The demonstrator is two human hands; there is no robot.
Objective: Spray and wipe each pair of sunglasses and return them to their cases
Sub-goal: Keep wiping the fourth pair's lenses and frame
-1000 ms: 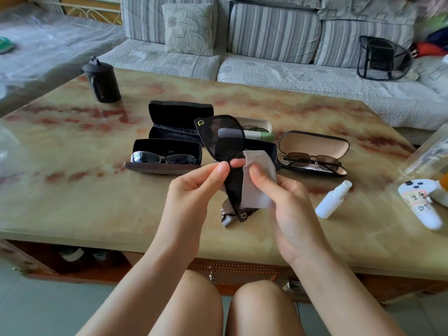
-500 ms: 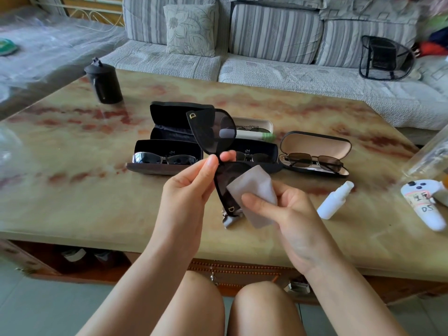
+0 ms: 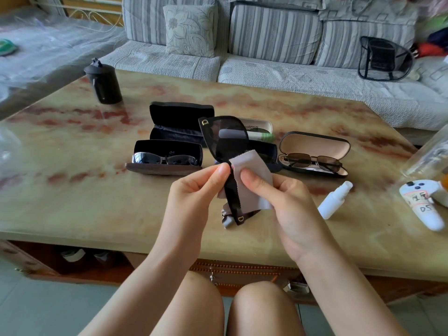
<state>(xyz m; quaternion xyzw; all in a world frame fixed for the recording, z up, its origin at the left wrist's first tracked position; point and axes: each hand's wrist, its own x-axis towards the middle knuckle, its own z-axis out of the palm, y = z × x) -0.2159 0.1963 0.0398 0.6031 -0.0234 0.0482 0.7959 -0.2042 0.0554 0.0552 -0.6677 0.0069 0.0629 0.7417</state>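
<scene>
I hold black sunglasses [image 3: 224, 139] upright above the table's near half. My left hand [image 3: 194, 197] pinches them at the bridge. My right hand [image 3: 283, 202] presses a grey cloth [image 3: 252, 185] around the lower lens, which the cloth mostly hides. Behind them stands an open, empty black case [image 3: 179, 120]. An open case on the left [image 3: 167, 156] holds silver-framed sunglasses, and an open case on the right [image 3: 315, 151] holds brown-lensed ones. Two more cases sit partly hidden behind the held pair. A small white spray bottle [image 3: 335, 198] lies to the right of my right hand.
A black cylindrical container [image 3: 104, 83] stands at the marble table's [image 3: 72, 202] far left. A white controller [image 3: 421, 202] with a handwritten label lies at the right edge, beside a clear container [image 3: 429, 156]. A striped sofa [image 3: 266, 57] runs behind the table.
The sunglasses tilted left and then came back to the right. My right hand with the cloth dropped low on the lens, then slid back up toward the bridge.
</scene>
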